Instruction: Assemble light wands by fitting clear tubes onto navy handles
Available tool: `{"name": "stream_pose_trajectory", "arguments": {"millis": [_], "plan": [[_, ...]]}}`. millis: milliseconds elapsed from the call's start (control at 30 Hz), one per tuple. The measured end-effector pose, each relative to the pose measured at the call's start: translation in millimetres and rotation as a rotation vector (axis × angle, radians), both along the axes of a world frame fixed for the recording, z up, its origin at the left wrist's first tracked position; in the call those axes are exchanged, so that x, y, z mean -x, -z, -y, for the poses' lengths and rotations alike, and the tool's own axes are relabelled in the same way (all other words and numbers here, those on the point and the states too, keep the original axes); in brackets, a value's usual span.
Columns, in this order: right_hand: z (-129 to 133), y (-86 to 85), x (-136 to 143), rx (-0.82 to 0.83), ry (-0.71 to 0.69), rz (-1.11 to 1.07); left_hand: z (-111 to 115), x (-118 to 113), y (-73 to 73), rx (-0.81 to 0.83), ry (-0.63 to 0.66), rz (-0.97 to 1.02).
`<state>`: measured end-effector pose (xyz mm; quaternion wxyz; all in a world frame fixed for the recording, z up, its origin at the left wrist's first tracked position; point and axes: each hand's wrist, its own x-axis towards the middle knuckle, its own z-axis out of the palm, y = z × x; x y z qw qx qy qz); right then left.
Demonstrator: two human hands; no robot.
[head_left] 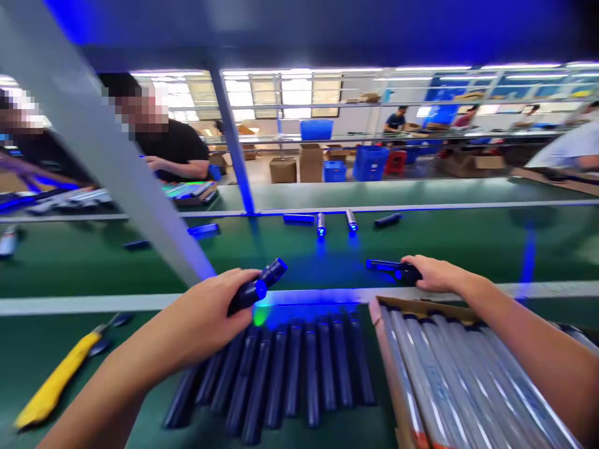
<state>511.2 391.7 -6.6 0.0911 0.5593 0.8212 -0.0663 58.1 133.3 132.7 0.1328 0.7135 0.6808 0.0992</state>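
Dark tubes (311, 377) lie side by side left of the carton (384, 349), perhaps for orderly handling. Your left hand (218, 312), also left of it, clasps two more, ends projecting; your right hand (435, 274) grips others just beyond it.

Head-height view, forward and down

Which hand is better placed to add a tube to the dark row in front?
Probably the left hand: it holds two dark tubes right by that row. The right hand also grips tubes, but farther off, beyond the cardboard box.
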Motion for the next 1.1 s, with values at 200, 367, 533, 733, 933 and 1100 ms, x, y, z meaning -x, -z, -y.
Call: {"name": "stream_pose_trajectory", "arguments": {"millis": [200,367,533,733,933,1100], "plan": [[12,-18.3,57,-0.001,-0.026,0.049,116,86,47.7,0.222,-0.496,0.083],[78,-66.1,116,-0.008,0.062,-0.059,113,104,99.0,0.192,-0.582,0.087],[189,-64.1,175,0.277,0.076,-0.267,102,92,109.3,0.162,-0.476,0.141],[253,-47.2,213,0.427,0.124,-0.393,114,97,103.3,0.122,-0.457,0.195],[232,-65.1,221,0.102,0.158,-0.379,130,97,87.5,0.032,-0.569,0.258],[223,-67.7,223,0.002,0.190,-0.354,141,76,80.5,-0.106,-0.608,0.769]]}}
